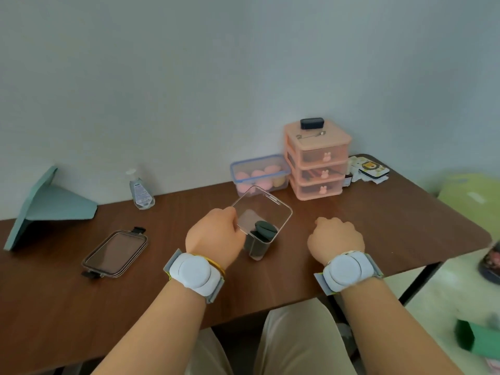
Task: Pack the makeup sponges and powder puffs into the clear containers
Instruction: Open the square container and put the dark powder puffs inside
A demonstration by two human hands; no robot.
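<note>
I note a brown bench [378, 212] against a pale wall. From the left: loose lid [115, 253] lying flat; my left hand [213, 235] gripping the clear container's [266, 212] near rim — dark puffs [266, 230] inside; my right hand [335, 236] curled, holding nothing; sponges in the blue-rimmed box [259, 173] behind.

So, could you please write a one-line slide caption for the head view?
Left hand holds a tall clear plastic container with dark puffs inside, on the brown wooden table.

left hand [215, 234] gripping; right hand [335, 236] curled, idle
</note>
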